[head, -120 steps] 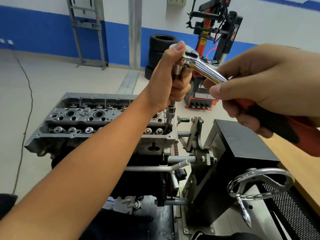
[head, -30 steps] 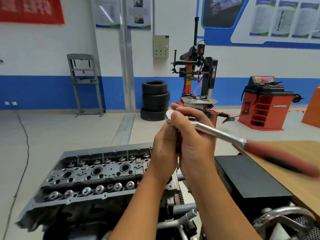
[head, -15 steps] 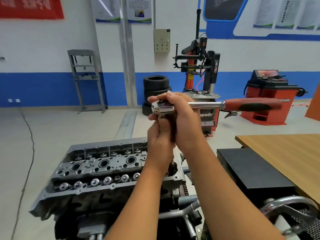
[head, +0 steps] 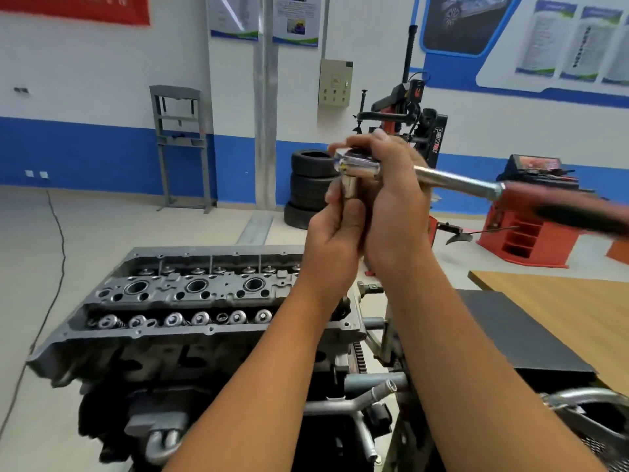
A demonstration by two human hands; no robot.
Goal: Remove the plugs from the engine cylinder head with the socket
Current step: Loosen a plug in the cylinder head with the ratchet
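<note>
Item: ratchet wrench (head: pixel 456 180) with socket (head: pixel 350 189), held above the right end of the cylinder head (head: pixel 204 301).

Change: half a second ago we saw the red-and-black handle lying nearly level and sharp; it now slopes down to the right and is smeared with motion, so we are swinging it. Four seconds ago the right hand (head: pixel 394 212) was out on the handle; it has since moved up to the ratchet's head. We judge that the tool is lifted out of the plug well, which suggests a plug is loose or out; none is visible.

Grip, left hand (head: pixel 335 247): fingers curled round the socket below the ratchet's head, thumb up along it, clenched on it.

Grip, right hand: closed round the ratchet at its head, fingers over the top; the handle juts free to the right.

Task's thing: three plug wells show open along the cylinder head's middle; the fourth is hidden behind our wrists. Whether plugs remain inside, we cannot tell.
</note>
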